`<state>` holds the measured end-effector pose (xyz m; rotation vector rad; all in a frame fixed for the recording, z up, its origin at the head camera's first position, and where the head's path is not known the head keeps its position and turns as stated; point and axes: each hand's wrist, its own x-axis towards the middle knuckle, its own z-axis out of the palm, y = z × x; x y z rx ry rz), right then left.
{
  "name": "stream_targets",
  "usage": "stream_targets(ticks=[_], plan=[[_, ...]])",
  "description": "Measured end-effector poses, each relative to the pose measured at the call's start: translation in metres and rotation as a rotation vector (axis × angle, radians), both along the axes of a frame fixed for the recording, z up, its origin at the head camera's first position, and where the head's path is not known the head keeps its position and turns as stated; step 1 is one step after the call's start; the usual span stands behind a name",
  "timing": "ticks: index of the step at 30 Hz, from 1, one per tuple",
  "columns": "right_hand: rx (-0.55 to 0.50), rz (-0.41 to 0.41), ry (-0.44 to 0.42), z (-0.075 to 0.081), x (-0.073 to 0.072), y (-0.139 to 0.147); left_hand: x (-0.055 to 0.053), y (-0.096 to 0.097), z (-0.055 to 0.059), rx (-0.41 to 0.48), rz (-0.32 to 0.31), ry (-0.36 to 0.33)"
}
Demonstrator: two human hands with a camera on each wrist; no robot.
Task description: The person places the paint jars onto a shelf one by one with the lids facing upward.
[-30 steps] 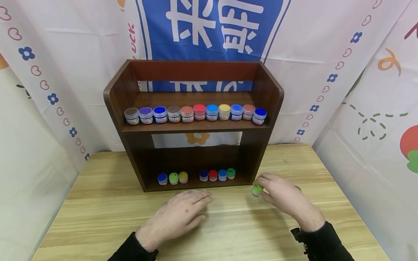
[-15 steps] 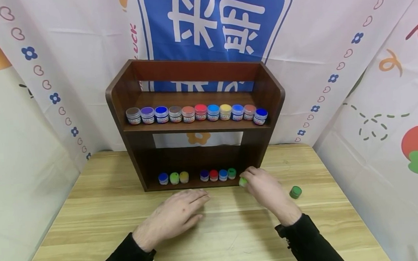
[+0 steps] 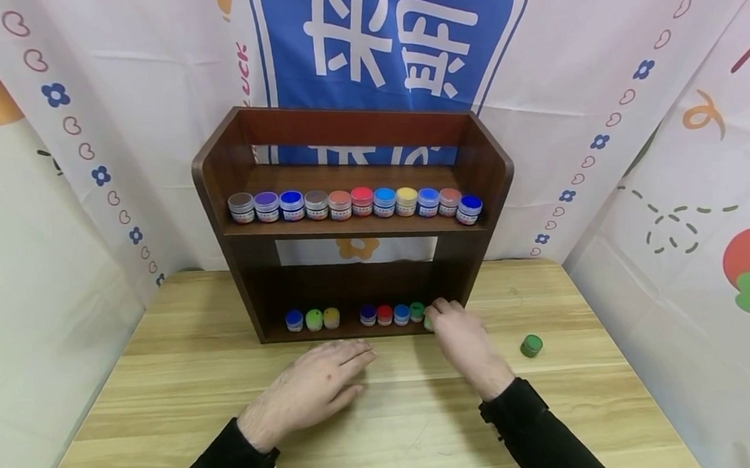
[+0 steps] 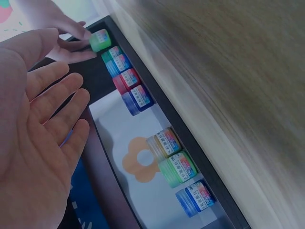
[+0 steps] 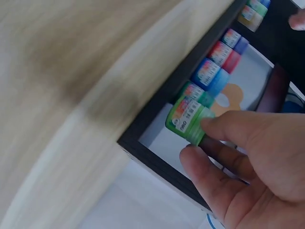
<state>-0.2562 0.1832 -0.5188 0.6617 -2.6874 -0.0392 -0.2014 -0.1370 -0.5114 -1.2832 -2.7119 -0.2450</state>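
My right hand (image 3: 462, 339) pinches a light green paint jar (image 5: 187, 119) between thumb and fingers, at the right end of the lower shelf. In the right wrist view this jar sits close against a darker green jar (image 5: 196, 91). Beside that one stand a blue jar (image 3: 401, 313), a red jar (image 3: 384, 315) and a dark blue jar (image 3: 368, 315). A gap separates them from a yellow jar (image 3: 331, 317), another light green jar (image 3: 314, 319) and a blue jar (image 4: 195, 198). My left hand (image 3: 310, 388) is in front of the shelf, fingers loosely extended, holding nothing.
A dark green jar (image 3: 531, 345) lies apart on the wooden table (image 3: 426, 431), right of my right hand. Several paint jars line the upper level of the brown shelf unit (image 3: 362, 229). Printed cloth (image 3: 565, 72) hangs behind and at both sides.
My right hand has carried the light green jar leftward from above the table to the lower shelf's right end. The dark green jar on the table has come into view. My left hand stays nearly still.
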Motion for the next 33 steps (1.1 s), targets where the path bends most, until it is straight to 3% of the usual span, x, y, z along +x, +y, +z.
stream_targets(ticks=[9, 14, 33], plan=[[0.008, -0.052, 0.06, -0.013, -0.004, 0.001, 0.0, 0.001, -0.001, -0.006, 0.0, -0.011], [-0.017, -0.054, 0.031, -0.013, -0.001, 0.004, -0.001, 0.002, -0.001, -0.005, -0.003, -0.005], [-0.145, -0.002, -0.009, -0.008, 0.024, 0.039, -0.001, 0.007, -0.001, -0.012, -0.015, 0.005]])
